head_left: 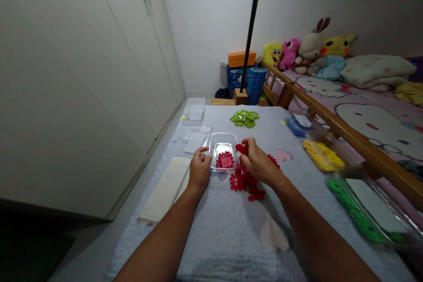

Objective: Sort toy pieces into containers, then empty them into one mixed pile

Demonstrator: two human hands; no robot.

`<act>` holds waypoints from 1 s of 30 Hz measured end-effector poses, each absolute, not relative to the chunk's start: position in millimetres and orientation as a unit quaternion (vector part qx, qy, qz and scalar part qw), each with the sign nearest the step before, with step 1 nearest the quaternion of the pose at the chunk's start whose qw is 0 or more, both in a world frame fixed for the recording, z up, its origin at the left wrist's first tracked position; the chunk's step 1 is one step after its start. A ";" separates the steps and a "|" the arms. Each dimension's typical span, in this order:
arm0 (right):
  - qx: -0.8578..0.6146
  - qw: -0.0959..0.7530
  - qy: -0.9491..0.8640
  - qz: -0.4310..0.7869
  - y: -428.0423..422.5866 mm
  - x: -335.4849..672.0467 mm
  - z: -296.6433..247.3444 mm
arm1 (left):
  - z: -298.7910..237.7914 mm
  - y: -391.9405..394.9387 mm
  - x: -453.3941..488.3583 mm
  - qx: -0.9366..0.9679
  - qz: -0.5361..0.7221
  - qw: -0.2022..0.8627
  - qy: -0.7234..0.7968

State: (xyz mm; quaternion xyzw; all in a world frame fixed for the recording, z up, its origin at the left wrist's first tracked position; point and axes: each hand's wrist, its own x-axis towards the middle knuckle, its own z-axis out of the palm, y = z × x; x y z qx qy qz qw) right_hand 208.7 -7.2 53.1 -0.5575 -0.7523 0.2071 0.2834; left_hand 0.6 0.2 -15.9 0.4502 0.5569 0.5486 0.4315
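Red pieces [243, 181] lie heaped beside the clear tub [224, 134] — a brushing wrist could scatter them. The left hand [199, 169] meets its rim, finger closure unclear; the right hand [257, 157] pinches one piece [242, 148] — a loose hold could drop it.

Right hand [255, 158] hides part of the red pile [243, 180]; top edge crops black pole [252, 22].
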 end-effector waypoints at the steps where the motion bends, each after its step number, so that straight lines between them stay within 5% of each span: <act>1: -0.544 0.273 -0.771 0.186 -5.9 199.9 53.2 | -15.8 0.2 0.9 0.448 0.550 0.434 0.556; 6: -0.533 0.201 -0.819 0.065 -4.6 172.8 50.0 | -17.3 1.0 0.6 0.445 0.555 0.438 0.550; 12: -0.514 0.153 -0.842 0.057 -2.5 163.5 45.3 | -19.3 1.6 -0.1 0.445 0.558 0.447 0.540; 30: -0.664 0.366 -0.635 0.147 19.9 324.1 -6.0 | -18.7 2.0 0.1 0.451 0.556 0.413 0.563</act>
